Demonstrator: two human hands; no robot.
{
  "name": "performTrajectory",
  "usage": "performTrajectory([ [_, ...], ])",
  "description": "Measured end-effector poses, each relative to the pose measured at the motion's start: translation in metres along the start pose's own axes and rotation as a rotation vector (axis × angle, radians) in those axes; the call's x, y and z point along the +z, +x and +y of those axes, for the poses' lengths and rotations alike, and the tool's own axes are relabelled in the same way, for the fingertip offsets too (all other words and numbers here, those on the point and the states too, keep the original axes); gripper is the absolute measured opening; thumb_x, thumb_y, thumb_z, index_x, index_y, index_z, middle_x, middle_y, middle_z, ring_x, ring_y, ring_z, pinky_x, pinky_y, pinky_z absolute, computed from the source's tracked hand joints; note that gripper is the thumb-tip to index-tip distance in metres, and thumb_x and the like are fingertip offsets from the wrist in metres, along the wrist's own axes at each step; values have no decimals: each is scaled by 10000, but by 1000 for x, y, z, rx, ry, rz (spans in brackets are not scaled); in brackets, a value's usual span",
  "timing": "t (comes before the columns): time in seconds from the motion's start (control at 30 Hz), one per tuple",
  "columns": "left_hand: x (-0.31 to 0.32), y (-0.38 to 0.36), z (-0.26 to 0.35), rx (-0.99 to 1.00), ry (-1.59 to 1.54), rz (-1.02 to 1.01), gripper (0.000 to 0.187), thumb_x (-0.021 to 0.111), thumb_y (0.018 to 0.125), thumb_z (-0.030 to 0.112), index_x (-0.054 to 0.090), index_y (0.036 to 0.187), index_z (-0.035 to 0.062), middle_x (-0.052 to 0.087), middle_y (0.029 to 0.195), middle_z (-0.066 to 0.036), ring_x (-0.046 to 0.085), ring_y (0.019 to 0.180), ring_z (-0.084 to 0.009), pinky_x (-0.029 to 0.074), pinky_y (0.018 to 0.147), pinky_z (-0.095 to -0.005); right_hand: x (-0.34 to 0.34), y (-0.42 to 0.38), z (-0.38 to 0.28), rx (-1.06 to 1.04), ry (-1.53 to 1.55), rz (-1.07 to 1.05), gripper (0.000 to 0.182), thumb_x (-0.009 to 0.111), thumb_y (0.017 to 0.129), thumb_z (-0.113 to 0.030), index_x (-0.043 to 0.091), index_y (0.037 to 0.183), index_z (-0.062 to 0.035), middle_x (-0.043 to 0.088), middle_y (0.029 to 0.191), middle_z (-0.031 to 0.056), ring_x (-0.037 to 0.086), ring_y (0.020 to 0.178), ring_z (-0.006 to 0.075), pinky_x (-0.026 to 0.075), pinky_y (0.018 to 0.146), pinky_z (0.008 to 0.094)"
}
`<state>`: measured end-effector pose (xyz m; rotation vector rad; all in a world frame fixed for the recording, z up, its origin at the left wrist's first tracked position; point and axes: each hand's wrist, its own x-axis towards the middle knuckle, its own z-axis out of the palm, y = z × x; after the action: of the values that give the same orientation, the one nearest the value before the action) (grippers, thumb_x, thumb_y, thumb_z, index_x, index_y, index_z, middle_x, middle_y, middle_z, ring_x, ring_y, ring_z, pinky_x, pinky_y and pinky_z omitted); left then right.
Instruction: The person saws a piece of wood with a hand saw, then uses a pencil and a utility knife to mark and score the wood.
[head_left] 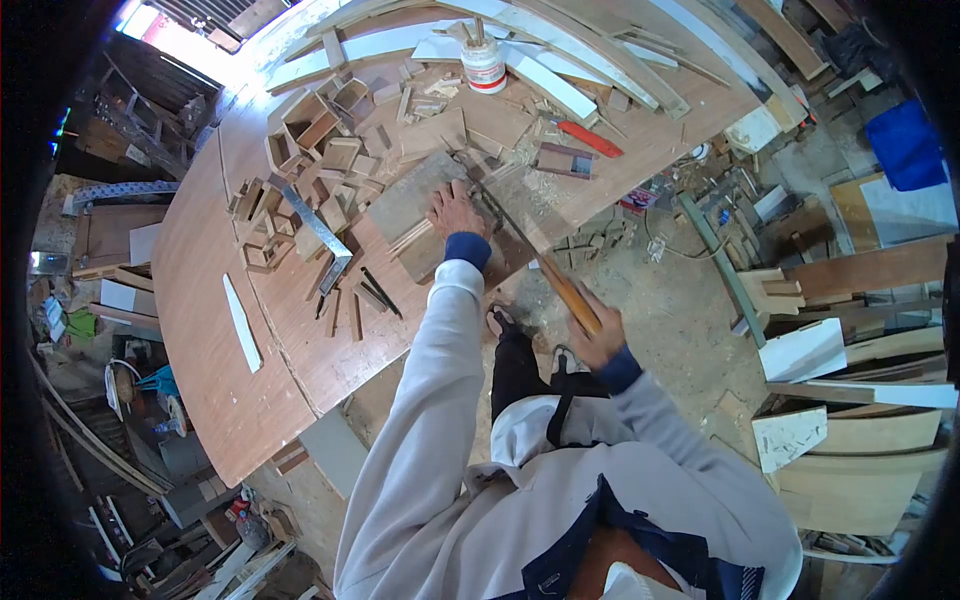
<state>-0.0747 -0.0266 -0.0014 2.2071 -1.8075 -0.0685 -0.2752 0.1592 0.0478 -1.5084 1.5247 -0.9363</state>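
Note:
My right hand (597, 335) is wrapped round the straight wooden handle of a hand saw (558, 280). Its narrow blade reaches up and left to the table's edge, beside a worn wooden board (405, 200). On that board my left hand (457, 212) presses down with its fingers stretched out; any small piece under them is hidden. Thin wooden strips (408, 240) lie on the board near my left wrist. Left of the board, a try square (318, 228) with a metal blade rests among small wooden frames (270, 240). Dark pencils or pens (380, 290) lie nearby.
The large wooden table (200, 330) carries offcuts, sawdust, a white jar (484, 68) holding sticks, a red-handled tool (590, 138) and a small wooden box (565, 160). Long curved strips (560, 45) line its far side. Boards (860, 430) are stacked at right; clutter covers the floor at left.

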Motion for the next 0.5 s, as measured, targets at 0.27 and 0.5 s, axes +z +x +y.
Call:
performTrajectory([
  [0.27,4,8,-4,7,-9,-49,682,757,524,111,427,1122,113,431,1202,-118,388,1173,-340,337,900,-503,-10,-28,2,-59,-25,47,519,593,774,-88,469,1272,-12,622,1017,218,637,930,315,486,763,373],
  [0.5,3,4,-1,10,-34,44,465,642,621,30,478,1049,109,452,1116,-116,416,1102,-326,325,885,-465,0,-18,15,-135,38,65,514,571,764,-63,467,1259,23,615,1042,237,657,864,315,517,722,339],
])
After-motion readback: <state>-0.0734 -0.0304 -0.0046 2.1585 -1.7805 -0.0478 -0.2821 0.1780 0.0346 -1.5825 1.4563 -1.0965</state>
